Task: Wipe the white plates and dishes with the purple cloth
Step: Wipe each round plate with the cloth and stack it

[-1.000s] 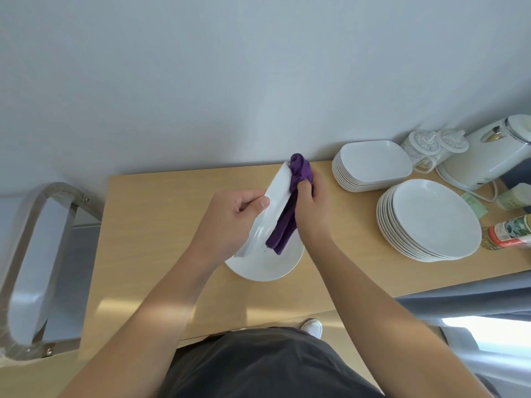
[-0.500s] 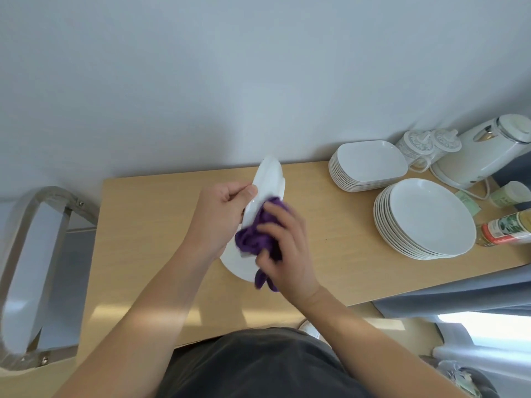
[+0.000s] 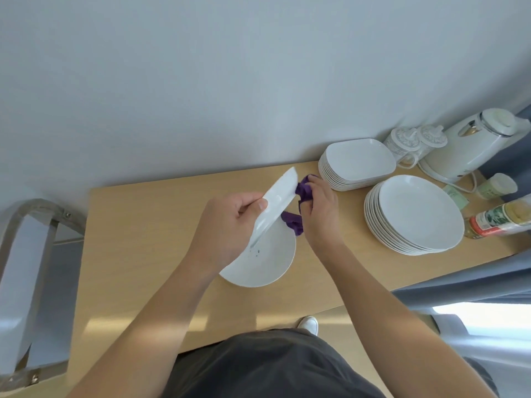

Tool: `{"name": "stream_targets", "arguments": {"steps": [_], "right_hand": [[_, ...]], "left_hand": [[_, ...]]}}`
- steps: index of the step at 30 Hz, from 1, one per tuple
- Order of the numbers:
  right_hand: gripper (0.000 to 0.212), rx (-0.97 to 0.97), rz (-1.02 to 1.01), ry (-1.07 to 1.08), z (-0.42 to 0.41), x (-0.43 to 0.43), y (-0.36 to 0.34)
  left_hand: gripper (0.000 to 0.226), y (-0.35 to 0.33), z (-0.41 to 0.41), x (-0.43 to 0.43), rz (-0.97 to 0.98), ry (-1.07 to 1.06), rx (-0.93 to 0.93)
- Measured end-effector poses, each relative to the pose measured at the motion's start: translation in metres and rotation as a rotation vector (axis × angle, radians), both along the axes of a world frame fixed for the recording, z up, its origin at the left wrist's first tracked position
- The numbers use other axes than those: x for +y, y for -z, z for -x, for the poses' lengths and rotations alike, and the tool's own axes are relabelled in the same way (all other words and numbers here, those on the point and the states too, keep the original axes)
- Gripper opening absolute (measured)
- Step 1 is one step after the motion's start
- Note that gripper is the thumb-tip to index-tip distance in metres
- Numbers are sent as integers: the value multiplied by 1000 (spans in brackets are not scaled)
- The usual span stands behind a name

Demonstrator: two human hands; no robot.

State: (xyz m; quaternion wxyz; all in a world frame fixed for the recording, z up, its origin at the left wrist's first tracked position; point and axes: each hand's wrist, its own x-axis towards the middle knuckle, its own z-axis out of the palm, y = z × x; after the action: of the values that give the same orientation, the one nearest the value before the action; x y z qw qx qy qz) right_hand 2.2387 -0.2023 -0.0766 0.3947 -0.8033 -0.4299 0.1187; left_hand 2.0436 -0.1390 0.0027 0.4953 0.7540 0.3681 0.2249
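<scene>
My left hand (image 3: pixel 227 222) grips a white plate (image 3: pixel 277 199) by its edge and holds it tilted almost on edge above the table. The purple cloth (image 3: pixel 303 192) is bunched in my right hand (image 3: pixel 319 208), pressed against the raised plate's far right side, with a tail hanging down. Below them a second white plate (image 3: pixel 264 262) lies flat on the wooden table (image 3: pixel 138 225), with a few dark specks near its left part. A stack of round white plates (image 3: pixel 416 214) and a stack of rectangular white dishes (image 3: pixel 359 162) stand to the right.
At the back right stand two patterned lidded cups (image 3: pixel 413 142), a white electric kettle (image 3: pixel 471 150) with its cord, a small jar (image 3: pixel 495 186) and a lying bottle (image 3: pixel 500 219). A metal-framed chair (image 3: pixel 26 254) is at the left. A wall runs behind the table.
My right hand has carried the cloth from the near lower side of the raised plate up to its far right edge. The plate stays tilted in my left hand.
</scene>
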Motion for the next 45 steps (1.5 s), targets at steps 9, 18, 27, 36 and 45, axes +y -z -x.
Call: {"name": "stream_targets", "arguments": {"steps": [9, 18, 27, 36, 45], "right_hand": [[30, 346, 104, 247, -38, -41, -31], [21, 707, -98, 392, -102, -89, -80], [23, 541, -182, 556, -170, -150, -73], [34, 560, -264, 618, -223, -208, -63], [39, 394, -81, 517, -263, -229, -27]], "left_hand": [[35, -6, -61, -24, -365, 45, 58], [26, 0, -130, -79, -756, 306, 99], [31, 6, -190, -91, -403, 80, 115], [25, 36, -252, -103, 42, -1, 196], [31, 67, -297, -120, -115, -17, 261]]}}
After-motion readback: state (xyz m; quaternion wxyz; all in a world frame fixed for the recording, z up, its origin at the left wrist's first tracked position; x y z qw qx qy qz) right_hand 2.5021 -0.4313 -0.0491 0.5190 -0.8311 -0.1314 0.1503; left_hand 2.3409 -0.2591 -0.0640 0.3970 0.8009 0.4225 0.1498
